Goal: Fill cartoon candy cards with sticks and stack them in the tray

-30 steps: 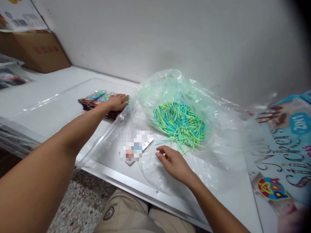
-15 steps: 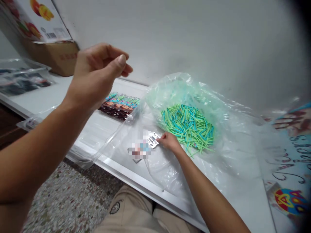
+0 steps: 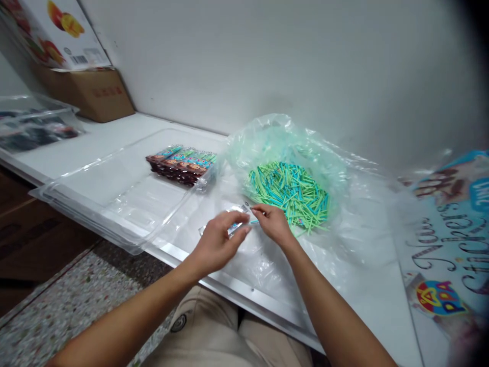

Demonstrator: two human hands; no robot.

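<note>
My left hand (image 3: 222, 240) is over a small printed packet (image 3: 232, 229), thumb and fingers apart and curved towards its right end. It covers most of the packet. The fingertips of my right hand (image 3: 274, 224) are pinched at the packet's right edge, beside a barcode. A short blue stick (image 3: 254, 221) shows between my two hands; I cannot tell whether either one touches it. Just beyond my right hand, a heap of green and blue thin sticks (image 3: 290, 193) lies in an open clear plastic bag (image 3: 267, 133).
Left of the bag is a clear plastic tray (image 3: 95, 176) with stacked printed packets (image 3: 179, 164). Farther left are another clear tray (image 3: 38, 125) of dark packets and a cardboard box (image 3: 91, 94). A printed sticker sheet (image 3: 439, 244) is at the right. The table's metal edge (image 3: 229, 285) runs along the front.
My left hand has come down from above the tray to the packet. My right hand stays at the packet's edge. The view has shifted slightly.
</note>
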